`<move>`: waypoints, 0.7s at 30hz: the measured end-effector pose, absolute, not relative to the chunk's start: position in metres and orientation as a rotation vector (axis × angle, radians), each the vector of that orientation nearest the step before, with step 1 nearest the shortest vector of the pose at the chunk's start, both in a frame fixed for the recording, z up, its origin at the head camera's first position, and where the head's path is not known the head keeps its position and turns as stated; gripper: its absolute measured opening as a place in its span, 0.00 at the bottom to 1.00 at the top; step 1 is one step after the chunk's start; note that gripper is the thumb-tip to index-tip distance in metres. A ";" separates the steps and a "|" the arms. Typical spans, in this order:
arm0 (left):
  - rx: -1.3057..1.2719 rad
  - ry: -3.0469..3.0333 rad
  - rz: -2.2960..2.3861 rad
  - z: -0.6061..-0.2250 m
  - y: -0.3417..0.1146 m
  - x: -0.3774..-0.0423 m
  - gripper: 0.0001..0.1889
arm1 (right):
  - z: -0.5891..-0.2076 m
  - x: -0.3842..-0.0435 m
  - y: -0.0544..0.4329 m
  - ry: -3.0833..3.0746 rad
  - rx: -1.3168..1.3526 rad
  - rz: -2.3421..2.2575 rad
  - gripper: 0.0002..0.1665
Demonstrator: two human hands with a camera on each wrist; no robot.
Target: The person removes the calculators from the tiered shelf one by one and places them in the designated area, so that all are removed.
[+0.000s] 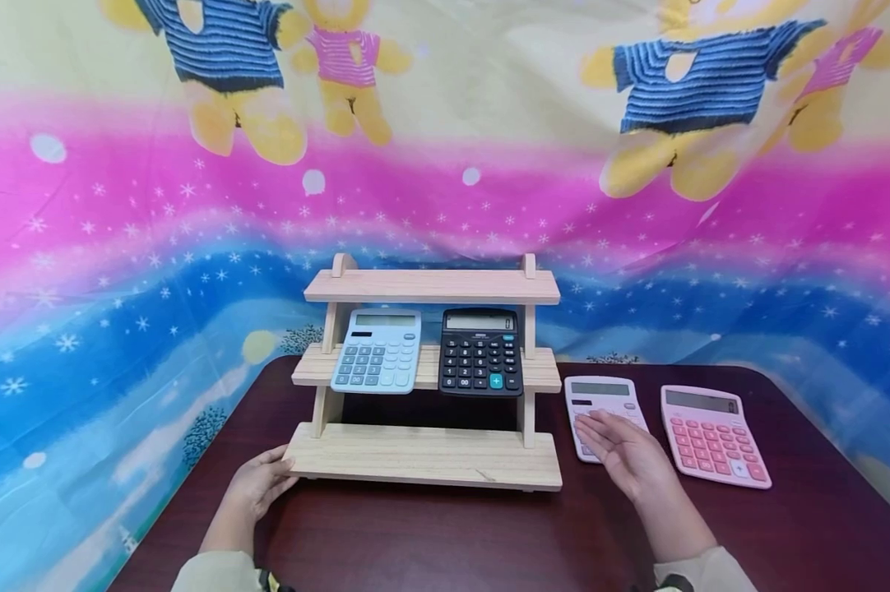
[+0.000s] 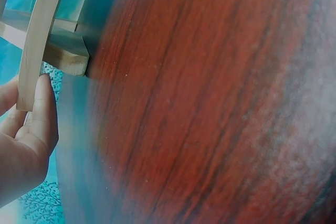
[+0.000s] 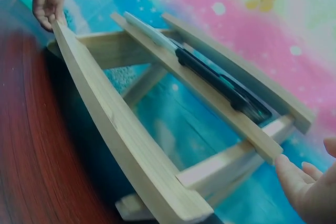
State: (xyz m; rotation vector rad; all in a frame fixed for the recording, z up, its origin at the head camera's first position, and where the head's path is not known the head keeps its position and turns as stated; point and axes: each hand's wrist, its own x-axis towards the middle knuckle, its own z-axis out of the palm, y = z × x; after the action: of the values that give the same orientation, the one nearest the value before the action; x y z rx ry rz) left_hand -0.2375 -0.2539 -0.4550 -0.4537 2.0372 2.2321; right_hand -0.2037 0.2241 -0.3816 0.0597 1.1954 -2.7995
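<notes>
A light wooden three-tier shelf point(image 1: 423, 456) stands on the table. My left hand point(image 1: 254, 487) pinches the left end of its bottom board, thumb on one face and fingers on the other, as the left wrist view shows. On the middle tier lean a pale blue calculator point(image 1: 377, 353) and a black calculator point(image 1: 480, 353). My right hand point(image 1: 630, 460), fingers extended and holding nothing, hovers right of the shelf. It covers part of a white calculator point(image 1: 600, 388) in the head view. Further right lies a pink calculator point(image 1: 715, 436).
The dark red-brown table point(image 1: 415, 543) carries the shelf and calculators. Behind it hangs a cloth backdrop point(image 1: 445, 205) printed with bears and snowflakes. The shelf's top board point(image 1: 430, 285) holds nothing.
</notes>
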 end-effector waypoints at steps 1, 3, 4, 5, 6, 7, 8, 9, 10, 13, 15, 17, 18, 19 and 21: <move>-0.451 2.039 2.231 -0.455 -0.254 -0.237 0.29 | -0.381 -0.204 0.221 1.210 0.064 -2.792 0.13; -0.449 2.038 2.235 -0.454 -0.254 -0.237 0.29 | -0.378 -0.206 0.213 1.259 0.077 -2.776 0.13; -0.448 2.038 2.237 -0.454 -0.254 -0.237 0.29 | -0.377 -0.207 0.210 1.276 0.086 -2.767 0.13; -0.448 2.035 2.239 -0.454 -0.254 -0.237 0.29 | -0.376 -0.208 0.206 1.286 0.099 -2.760 0.13; -0.447 2.032 2.240 -0.454 -0.254 -0.237 0.29 | -0.375 -0.209 0.203 1.291 0.106 -2.753 0.13; -0.446 2.029 2.240 -0.454 -0.254 -0.237 0.30 | -0.374 -0.210 0.200 1.298 0.116 -2.744 0.13; -0.447 2.025 2.241 -0.454 -0.254 -0.237 0.30 | -0.374 -0.211 0.197 1.308 0.131 -2.737 0.13; -0.447 2.023 2.240 -0.454 -0.254 -0.237 0.29 | -0.374 -0.212 0.195 1.310 0.141 -2.730 0.13; -0.444 2.021 2.238 -0.454 -0.254 -0.237 0.30 | -0.373 -0.213 0.192 1.317 0.148 -2.725 0.13; -0.443 2.025 2.229 -0.456 -0.254 -0.238 0.30 | -0.373 -0.215 0.186 1.354 0.164 -2.711 0.10; -0.443 2.027 2.227 -0.457 -0.254 -0.239 0.30 | -0.372 -0.217 0.183 1.366 0.171 -2.708 0.11; -0.440 2.028 2.224 -0.457 -0.254 -0.239 0.30 | -0.372 -0.219 0.180 1.373 0.164 -2.703 0.11; -0.442 2.028 2.225 -0.457 -0.254 -0.239 0.30 | -0.372 -0.220 0.178 1.372 0.167 -2.702 0.13; -0.439 2.024 2.227 -0.456 -0.254 -0.239 0.30 | -0.372 -0.220 0.177 1.371 0.165 -2.702 0.15; -0.435 2.019 2.230 -0.455 -0.254 -0.238 0.30 | -0.372 -0.222 0.173 1.379 0.164 -2.695 0.14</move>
State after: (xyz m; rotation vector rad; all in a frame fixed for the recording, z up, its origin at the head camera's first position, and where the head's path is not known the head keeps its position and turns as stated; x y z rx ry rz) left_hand -0.2382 -0.2536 -0.4547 -0.4351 2.0188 2.2300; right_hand -0.2221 0.1734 -0.3720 0.1636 1.3788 -2.6951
